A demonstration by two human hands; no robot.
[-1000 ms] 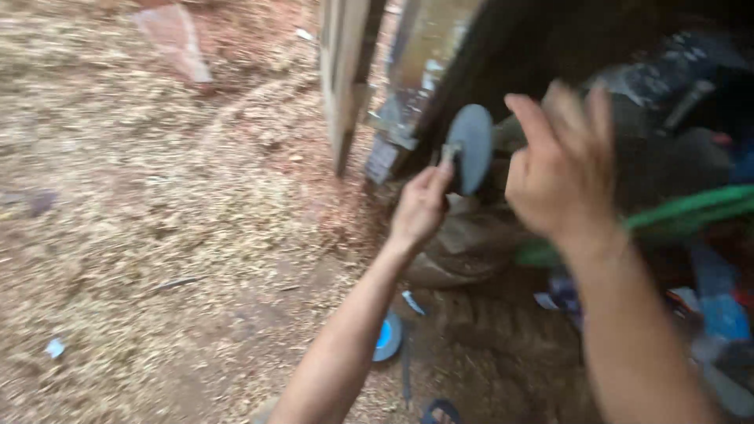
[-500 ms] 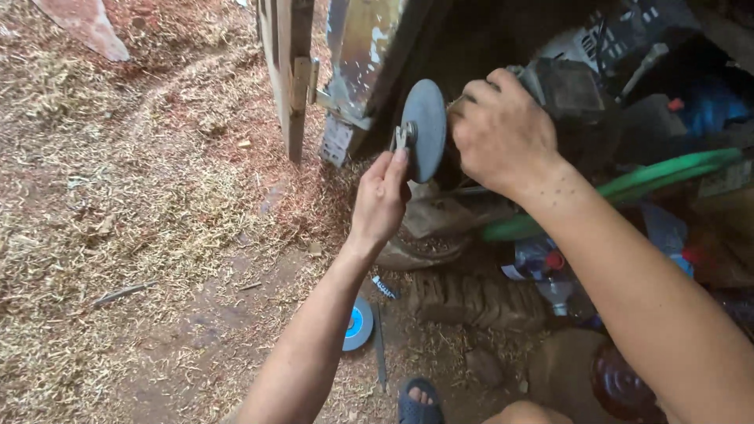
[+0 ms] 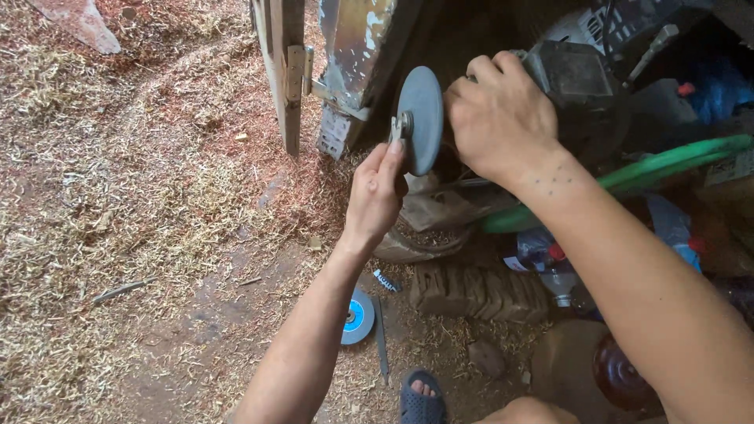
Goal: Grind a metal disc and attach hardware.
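Observation:
A grey grinding disc (image 3: 422, 118) is mounted upright on the shaft of a dark motor (image 3: 577, 82). My left hand (image 3: 375, 192) reaches up from below, its fingertips pinching the small metal nut (image 3: 398, 127) at the disc's centre. My right hand (image 3: 499, 118) wraps over the shaft and guard just behind the disc, gripping the machine. A second disc with a blue label (image 3: 357, 316) lies flat on the ground below my left forearm, next to a thin metal tool (image 3: 381, 338).
Sawdust and wood shavings cover the dirt ground at left. A wooden post with a hinge (image 3: 287, 63) stands behind the disc. A green hoop (image 3: 667, 163), a plastic bottle (image 3: 554, 271), a brick (image 3: 471, 292) and my sandalled foot (image 3: 422, 396) crowd the right and bottom.
The view has steadied and drawn closer. My right hand moved from open beside the disc to gripping the machine behind it; my left hand stays at the disc's centre.

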